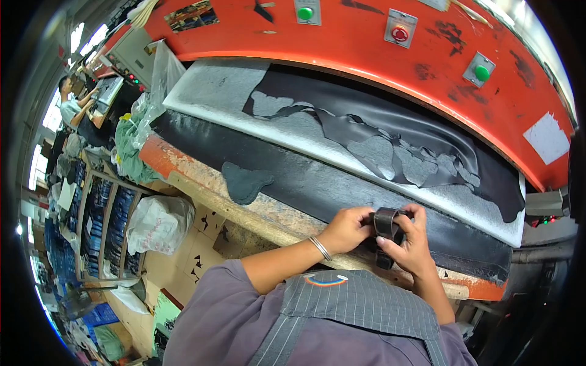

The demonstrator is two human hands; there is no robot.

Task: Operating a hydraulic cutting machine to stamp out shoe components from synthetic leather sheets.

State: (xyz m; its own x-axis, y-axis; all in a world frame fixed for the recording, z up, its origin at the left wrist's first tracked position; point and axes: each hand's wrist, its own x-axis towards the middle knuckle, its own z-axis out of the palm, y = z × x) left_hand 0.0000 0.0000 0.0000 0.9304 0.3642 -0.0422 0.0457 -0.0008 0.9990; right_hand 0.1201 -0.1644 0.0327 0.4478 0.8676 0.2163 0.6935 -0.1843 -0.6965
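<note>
My left hand (347,230), with a bangle at the wrist, pinches the left side of a dark, glossy, looped band that looks like a cutting die (386,223). Curled round its right side are the fingers of my right hand (415,244), thumb across the front. Both hands hold it just above the bench's near edge; its lower part is partly hidden. Farther left, cut dark leather pieces (245,183) lie in what looks like a small stack. Beyond my hands, a black leather sheet (366,97) with ragged cut-out holes is spread on the pale cutting board (213,85).
An orange machine beam (354,36) with green and red buttons spans the far side. A black strip (293,174) runs along the bench front. At left are a shelf rack (104,226), a white plastic bag (160,224), green bags (131,149), floor scraps and another person (73,110).
</note>
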